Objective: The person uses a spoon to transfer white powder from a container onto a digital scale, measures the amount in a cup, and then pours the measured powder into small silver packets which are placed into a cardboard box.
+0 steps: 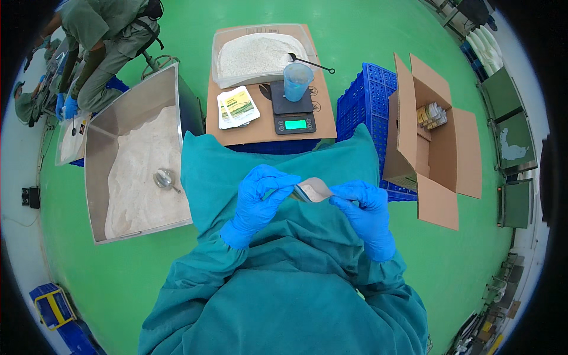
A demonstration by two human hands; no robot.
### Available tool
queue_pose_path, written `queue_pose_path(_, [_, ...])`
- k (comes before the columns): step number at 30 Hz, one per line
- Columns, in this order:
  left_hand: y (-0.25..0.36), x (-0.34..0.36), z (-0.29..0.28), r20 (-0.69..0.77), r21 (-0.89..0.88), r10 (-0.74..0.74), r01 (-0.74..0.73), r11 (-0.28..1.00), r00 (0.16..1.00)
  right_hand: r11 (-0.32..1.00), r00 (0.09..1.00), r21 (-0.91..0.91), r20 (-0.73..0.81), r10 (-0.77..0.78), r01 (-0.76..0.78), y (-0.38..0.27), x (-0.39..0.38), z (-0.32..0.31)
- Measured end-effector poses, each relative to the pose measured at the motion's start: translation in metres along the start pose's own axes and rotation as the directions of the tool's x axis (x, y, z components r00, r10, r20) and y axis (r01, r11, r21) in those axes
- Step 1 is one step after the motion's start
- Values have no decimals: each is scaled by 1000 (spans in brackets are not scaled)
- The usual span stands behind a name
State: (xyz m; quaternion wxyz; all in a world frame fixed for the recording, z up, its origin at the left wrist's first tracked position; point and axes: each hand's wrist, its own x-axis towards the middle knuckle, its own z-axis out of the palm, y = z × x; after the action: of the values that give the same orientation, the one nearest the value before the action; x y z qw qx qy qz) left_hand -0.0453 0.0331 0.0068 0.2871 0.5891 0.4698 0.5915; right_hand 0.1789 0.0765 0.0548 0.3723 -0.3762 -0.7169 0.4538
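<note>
Both hands wear blue gloves over green sleeves. My left hand and my right hand pinch opposite ends of a small pouch above my lap, its top curved and some pale content showing. Beyond them, on a cardboard-topped stand, are a stack of printed pouches, a black digital scale bearing a translucent blue cup, and a clear tub of white powder with a long black spoon at its rim.
A metal bin of powder with a metal scoop stands left. An open carton holding filled pouches sits on blue crates at right. A co-worker crouches at upper left; walls and stacked equipment line both sides.
</note>
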Motion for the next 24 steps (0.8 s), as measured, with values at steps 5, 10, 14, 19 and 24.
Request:
queue_pose_path(5, [5, 0, 1, 35, -45, 61, -59, 997, 998, 981, 993, -153, 45, -113, 119, -21, 8, -11])
queue_pose_path(10, [8, 5, 6, 91, 15, 115, -117, 993, 989, 868, 935, -358, 216, -282, 344, -41, 19, -19])
queue_pose_path(14, [7, 10, 6, 134, -19, 39, -37, 999, 990, 794, 863, -444, 468, -188, 414, -32, 17, -24])
queue_pose_path(19, [10, 24, 21, 528, -275, -231, 421, 864, 818, 750, 846, -467, 484, -225, 467, -28, 19, -31])
queue_pose_path(24, [-3, 29, 36, 702, 4, -405, 566, 824, 585, 737, 863, -547, 496, -97, 396, -42, 23, -46])
